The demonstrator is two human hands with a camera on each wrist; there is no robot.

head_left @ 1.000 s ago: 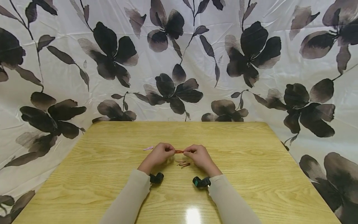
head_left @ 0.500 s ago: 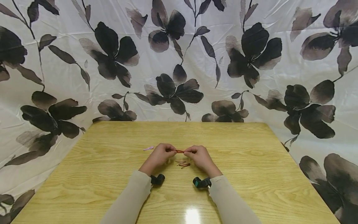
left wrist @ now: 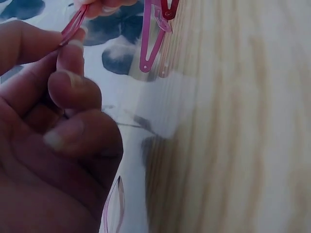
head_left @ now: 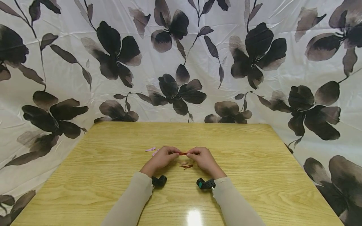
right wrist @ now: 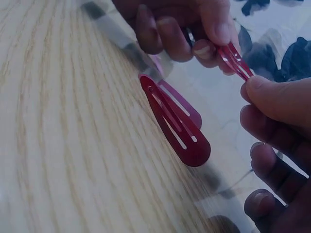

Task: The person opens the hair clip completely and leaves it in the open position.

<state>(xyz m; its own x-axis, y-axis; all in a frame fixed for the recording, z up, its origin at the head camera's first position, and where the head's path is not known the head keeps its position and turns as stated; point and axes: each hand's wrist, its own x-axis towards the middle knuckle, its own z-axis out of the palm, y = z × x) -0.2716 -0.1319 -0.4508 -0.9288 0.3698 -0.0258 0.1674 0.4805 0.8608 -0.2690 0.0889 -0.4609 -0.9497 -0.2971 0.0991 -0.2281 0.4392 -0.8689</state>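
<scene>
Between the two hands a slim red hair clip [head_left: 182,153] is pinched at its ends. The left hand [head_left: 162,158] grips one end with thumb and forefinger; the right hand [head_left: 203,158] pinches the other. In the right wrist view the held clip [right wrist: 235,61] shows narrow slots. Just below the hands in the head view, red and pinkish clips [head_left: 186,166] lie on the table. The right wrist view shows a dark red clip [right wrist: 189,150] overlapping a pink clip [right wrist: 194,115]; the left wrist view shows a pink clip [left wrist: 145,60] near a red one [left wrist: 168,12].
Pink clips [head_left: 150,149] lie on the wooden table [head_left: 240,157] to the left of the left hand, one of them right beside it. Black wrist cameras sit on both wrists. A white cloth [head_left: 209,103] with dark flowers hangs behind the table.
In the head view a second pink clip has come into sight beside the left hand. Both hands still hold the red clip, with slightly less of it showing between them.
</scene>
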